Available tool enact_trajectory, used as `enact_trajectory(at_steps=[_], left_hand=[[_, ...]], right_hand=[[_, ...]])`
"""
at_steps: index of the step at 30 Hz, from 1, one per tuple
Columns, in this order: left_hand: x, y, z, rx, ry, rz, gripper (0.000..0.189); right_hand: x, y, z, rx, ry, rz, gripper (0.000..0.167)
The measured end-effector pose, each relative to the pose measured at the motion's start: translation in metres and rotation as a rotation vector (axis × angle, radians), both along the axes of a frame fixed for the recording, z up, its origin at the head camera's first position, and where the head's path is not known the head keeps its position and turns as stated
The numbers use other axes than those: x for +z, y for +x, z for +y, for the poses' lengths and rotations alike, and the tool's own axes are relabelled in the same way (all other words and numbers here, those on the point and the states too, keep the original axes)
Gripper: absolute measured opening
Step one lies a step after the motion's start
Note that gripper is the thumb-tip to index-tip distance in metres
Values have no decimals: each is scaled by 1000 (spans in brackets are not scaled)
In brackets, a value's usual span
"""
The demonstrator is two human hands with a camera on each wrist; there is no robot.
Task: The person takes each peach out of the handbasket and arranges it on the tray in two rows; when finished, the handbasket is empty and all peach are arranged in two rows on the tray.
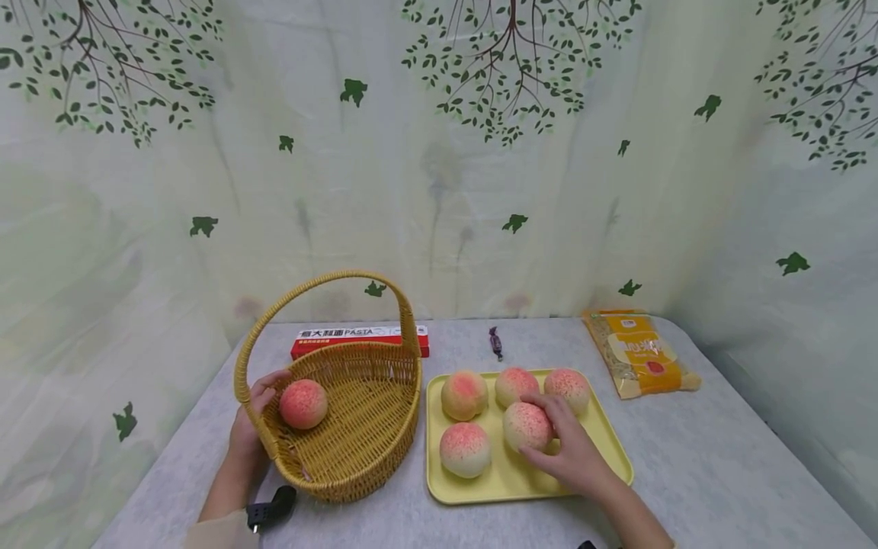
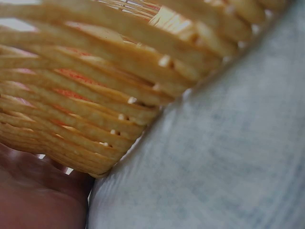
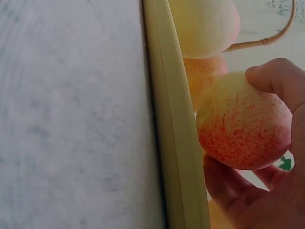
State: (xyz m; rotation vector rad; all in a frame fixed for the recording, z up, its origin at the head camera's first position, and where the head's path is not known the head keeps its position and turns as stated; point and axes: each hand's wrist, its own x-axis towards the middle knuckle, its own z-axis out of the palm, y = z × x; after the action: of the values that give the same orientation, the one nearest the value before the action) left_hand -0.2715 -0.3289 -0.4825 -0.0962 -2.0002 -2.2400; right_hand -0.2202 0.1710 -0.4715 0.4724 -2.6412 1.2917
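Observation:
A wicker basket (image 1: 370,484) with a tall arched handle stands left of centre, and one pink peach (image 1: 303,404) lies in its left part. My left hand (image 1: 254,415) holds the basket by its left side, fingers at the rim; in the left wrist view the palm lies close against the woven wall (image 2: 95,114). On the yellow tray (image 1: 507,488), my right hand (image 1: 572,450) grips a speckled peach (image 1: 527,427) between thumb and fingers. The right wrist view shows this peach (image 3: 245,126) beside the tray's edge (image 3: 176,143). Several other peaches (image 1: 465,450) sit around it on the tray.
Behind the basket lies a red and white pasta box (image 1: 360,335). A small dark wrapped candy (image 1: 495,345) lies behind the tray. An orange and clear bag of grain (image 1: 641,354) rests at the back right. A leaf-printed curtain (image 1: 439,191) encloses the table.

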Motion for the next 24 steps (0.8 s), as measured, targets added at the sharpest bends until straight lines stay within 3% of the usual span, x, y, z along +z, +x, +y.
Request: enact_trajectory(at_steps=[10,24], left_hand=[[0,1,1,-10,19,9,45],[2,2,3,6,31,-17,45]], right_hand=[[-3,-1,3,10,38,-6,72],[-6,-1,5,15,57,-106,76]])
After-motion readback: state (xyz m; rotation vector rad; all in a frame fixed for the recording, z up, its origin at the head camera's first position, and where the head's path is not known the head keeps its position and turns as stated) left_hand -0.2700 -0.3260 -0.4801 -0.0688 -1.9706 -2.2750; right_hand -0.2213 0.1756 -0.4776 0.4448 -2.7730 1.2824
